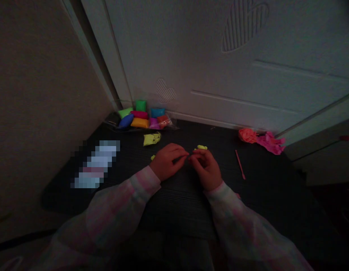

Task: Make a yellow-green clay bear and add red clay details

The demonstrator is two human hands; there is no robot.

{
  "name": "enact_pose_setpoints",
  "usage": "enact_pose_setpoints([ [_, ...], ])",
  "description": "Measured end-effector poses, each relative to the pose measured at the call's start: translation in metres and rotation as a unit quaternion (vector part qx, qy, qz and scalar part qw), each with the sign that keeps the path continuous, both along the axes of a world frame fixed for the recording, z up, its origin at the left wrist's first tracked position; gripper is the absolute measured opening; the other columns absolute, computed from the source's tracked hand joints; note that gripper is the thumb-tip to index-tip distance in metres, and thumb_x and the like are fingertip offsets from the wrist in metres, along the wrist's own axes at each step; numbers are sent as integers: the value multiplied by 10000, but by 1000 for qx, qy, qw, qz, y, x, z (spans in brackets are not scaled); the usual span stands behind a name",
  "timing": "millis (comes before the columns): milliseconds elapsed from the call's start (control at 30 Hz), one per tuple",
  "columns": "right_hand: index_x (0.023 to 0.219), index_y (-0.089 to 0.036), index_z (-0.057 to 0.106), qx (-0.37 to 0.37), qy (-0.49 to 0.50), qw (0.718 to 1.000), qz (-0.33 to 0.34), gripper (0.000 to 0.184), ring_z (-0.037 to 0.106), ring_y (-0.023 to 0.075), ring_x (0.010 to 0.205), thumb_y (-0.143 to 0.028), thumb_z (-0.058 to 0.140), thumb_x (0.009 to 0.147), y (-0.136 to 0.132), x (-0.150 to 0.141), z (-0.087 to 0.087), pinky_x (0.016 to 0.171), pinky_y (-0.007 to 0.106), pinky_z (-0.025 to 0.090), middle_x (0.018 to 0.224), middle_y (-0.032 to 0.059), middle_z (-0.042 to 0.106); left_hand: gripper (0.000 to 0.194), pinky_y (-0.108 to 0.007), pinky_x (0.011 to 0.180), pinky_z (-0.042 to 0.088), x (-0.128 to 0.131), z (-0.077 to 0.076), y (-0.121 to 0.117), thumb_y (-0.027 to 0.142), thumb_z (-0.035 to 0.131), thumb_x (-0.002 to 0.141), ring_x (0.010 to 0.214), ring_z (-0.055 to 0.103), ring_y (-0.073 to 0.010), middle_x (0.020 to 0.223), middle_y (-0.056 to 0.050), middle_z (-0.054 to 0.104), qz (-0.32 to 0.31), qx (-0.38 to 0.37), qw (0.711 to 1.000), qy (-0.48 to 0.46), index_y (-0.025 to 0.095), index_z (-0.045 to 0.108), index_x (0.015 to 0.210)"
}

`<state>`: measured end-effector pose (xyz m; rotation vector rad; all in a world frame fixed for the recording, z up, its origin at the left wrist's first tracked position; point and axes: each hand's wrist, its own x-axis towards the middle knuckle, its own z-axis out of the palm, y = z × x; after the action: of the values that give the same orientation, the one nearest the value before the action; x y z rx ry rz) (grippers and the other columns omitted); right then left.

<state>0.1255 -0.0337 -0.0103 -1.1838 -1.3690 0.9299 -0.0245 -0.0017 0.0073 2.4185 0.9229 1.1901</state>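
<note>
Over the middle of the dark tabletop, my left hand and my right hand face each other with their fingertips almost touching. Both are closed in a pinch; whatever may be between the fingers is too small or hidden to make out. A yellow lump of what looks like modelling clay shows just behind my right hand's fingers. Another small yellow bit peeks out beside my left hand, mostly covered by it. Behind my left hand lies a yellow packet, crumpled at one end.
Against the white panel at the back rests a clear bag of several coloured packets. A pink stick tool lies to the right, with orange crumpled paper and pink crumpled paper beyond. A pixelated bright rectangle is at left.
</note>
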Motion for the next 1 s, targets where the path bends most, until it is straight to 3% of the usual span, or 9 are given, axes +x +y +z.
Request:
enact_pose_setpoints([
  [167,819,-202,530,40,-133,990,28,114,559,98,672,-208,552,707,-3,-1,4,659,247,462,741,-8,588,122,-249,684,473,-1,-1,2,133,494,730,751,558,-115,763,-60,611,49,16,998,-38,121,597,795],
  [367,772,-169,582,84,-288,948,109,71,571,105,675,-196,522,747,-7,-4,4,636,231,464,727,10,625,98,-260,664,470,-2,-3,5,133,500,729,697,559,-112,693,-36,618,89,13,993,-76,129,580,785],
  [433,752,-160,589,130,-354,917,128,90,568,123,708,-200,508,759,-11,-4,1,656,253,460,744,24,628,95,-265,671,467,-3,-3,4,130,493,732,699,557,-113,692,-38,622,88,10,993,-74,128,582,768],
  [567,790,-155,607,231,-505,820,136,140,549,180,793,-164,467,777,-26,-3,-4,683,329,432,852,39,639,120,-276,687,462,-4,-3,3,122,477,740,703,555,-117,697,-47,630,76,-3,995,-64,122,595,761],
  [633,884,-146,599,252,-528,798,142,184,535,183,864,-146,444,786,-35,-1,-4,727,333,415,938,41,633,125,-279,690,462,-4,-2,3,118,475,739,703,556,-118,692,-52,631,79,-5,995,-64,114,598,767],
  [767,1027,-195,558,208,-541,800,157,266,453,194,1046,-263,431,803,-46,2,0,880,372,334,1117,24,566,115,-278,688,467,-4,-3,3,115,482,733,707,561,-119,693,-55,635,81,-1,994,-70,105,590,771],
  [900,1102,-193,518,162,-563,801,119,411,329,247,1171,-430,415,782,-47,5,2,970,464,201,1244,61,459,126,-277,690,471,-3,-3,3,108,482,731,727,567,-125,729,-76,642,78,-7,996,-46,94,598,778],
  [1000,1142,-241,480,159,-564,794,161,448,289,248,1201,-483,379,780,-47,6,3,980,494,150,1283,56,411,127,-279,684,475,-3,-3,3,109,486,729,727,566,-127,727,-74,642,78,-6,996,-43,97,600,784],
])
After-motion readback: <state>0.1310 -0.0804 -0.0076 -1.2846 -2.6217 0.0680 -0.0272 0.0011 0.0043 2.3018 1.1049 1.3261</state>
